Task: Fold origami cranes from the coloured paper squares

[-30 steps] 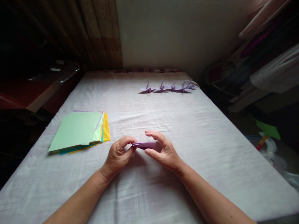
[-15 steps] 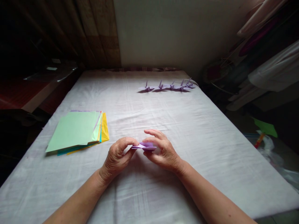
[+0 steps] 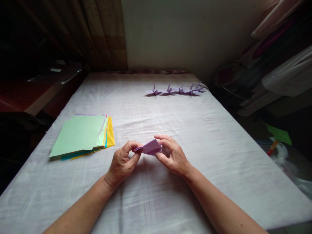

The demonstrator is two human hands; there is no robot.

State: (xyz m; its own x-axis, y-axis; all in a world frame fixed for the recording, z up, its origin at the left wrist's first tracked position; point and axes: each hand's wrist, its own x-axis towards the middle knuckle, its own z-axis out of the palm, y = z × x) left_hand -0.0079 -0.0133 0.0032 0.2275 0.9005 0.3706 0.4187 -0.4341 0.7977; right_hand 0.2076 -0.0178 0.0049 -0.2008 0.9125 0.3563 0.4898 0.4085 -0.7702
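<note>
Stack (image 3: 81,136): coloured paper sheets, green on top, yellow edge showing at its right; lies flat on the sheet (image 3: 195,156) at the left, well apart from both hands.
Left hand (image 3: 122,161): low over the cloth near the middle; thumb and forefinger closed in a pinch on the left tip of the fold (image 3: 150,147); other fingers curled in.
Fold: small purple folded paper, held up off the cloth between the two hands, not touching it as far as I can tell.
Axis: long axis runs left-right, narrow point toward the left hand, wider end toward the right hand; broad face tilted up, toward the camera.
Direction: fold sits right of the left fingertips and left of the right fingertips, so each hand holds one end.
Right hand (image 3: 174,156): thumb under and fingers (image 3: 163,139) over the wide end, closed on it; grip covers more paper than the left pinch.
Nearer hand: neither, both in contact; right hand seems to carry more of the fold, left only fixes the tip.
Cranes (image 3: 179,90): row of finished purple cranes at the far right part of the cloth, near its back edge, well apart from the hands.
Far right: dim clutter off the bed, too dark to name.
</note>
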